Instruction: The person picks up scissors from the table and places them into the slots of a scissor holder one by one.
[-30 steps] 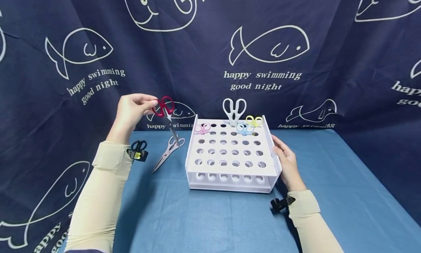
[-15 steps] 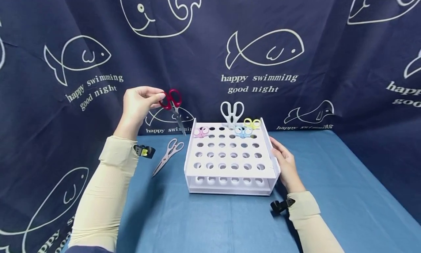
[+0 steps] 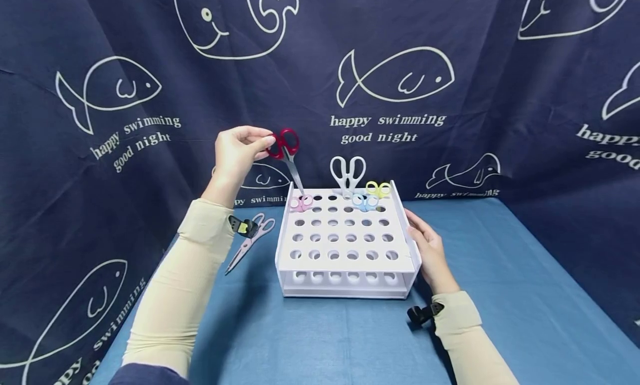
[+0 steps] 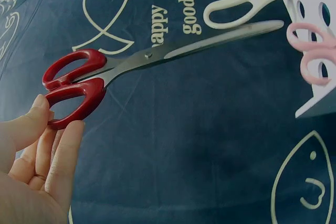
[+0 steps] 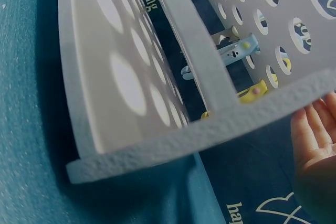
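Red-handled scissors (image 3: 287, 150) hang blade down from my left hand (image 3: 235, 157), whose thumb and fingers pinch one handle loop. The blade tip is near the back left corner of the white holed rack (image 3: 334, 266); in the left wrist view the scissors (image 4: 148, 55) point towards pink-handled scissors (image 4: 311, 51). My right hand (image 3: 431, 257) rests against the rack's right side with fingers fairly straight. White scissors (image 3: 345, 187), blue scissors (image 3: 365, 202) and yellow scissors (image 3: 378, 189) stand in holes along the back.
Pale pinkish scissors (image 3: 248, 243) lie on the blue tablecloth (image 3: 340, 335) left of the rack, partly behind the left wrist camera (image 3: 243, 227). A dark fish-print curtain (image 3: 310, 85) hangs close behind the rack.
My left hand has carried the red scissors to the right and slightly up, from above the pale scissors to the rack's back left corner. My right hand stays against the rack.
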Available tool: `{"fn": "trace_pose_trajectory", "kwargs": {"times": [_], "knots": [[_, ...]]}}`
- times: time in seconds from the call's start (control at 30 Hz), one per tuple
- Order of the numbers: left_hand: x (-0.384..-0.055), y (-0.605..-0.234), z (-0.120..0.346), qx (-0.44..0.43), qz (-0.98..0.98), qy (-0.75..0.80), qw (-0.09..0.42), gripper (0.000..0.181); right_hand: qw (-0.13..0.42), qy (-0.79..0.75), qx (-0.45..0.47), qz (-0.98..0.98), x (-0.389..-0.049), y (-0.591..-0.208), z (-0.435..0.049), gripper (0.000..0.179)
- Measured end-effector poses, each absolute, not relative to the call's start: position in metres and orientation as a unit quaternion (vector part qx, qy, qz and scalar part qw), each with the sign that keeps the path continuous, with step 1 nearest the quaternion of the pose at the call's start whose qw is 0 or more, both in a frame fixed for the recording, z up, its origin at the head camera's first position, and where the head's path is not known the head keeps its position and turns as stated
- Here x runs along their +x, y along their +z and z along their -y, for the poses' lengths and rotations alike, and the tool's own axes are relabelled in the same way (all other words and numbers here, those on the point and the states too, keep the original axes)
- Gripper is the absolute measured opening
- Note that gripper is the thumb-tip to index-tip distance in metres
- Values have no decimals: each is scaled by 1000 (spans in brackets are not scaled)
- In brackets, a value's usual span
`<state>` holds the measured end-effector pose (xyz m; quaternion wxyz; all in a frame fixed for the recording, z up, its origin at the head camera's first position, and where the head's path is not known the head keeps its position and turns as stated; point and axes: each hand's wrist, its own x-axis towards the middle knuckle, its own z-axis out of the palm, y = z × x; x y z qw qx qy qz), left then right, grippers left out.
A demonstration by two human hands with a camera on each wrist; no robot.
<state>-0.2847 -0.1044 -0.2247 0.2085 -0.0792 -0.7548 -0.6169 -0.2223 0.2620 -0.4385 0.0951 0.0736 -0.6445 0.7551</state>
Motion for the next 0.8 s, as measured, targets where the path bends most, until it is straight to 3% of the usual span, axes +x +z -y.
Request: {"fn": "trace_pose_trajectory", "kwargs": {"times": [0.2, 0.8], "knots": [[-293, -238, 93, -75, 722, -663, 183, 21, 96, 753, 64, 648, -221, -438, -263, 52], [-295, -251, 74, -89, 705, -682, 172, 20, 99, 746, 54, 657, -221, -436, -261, 49]]}}
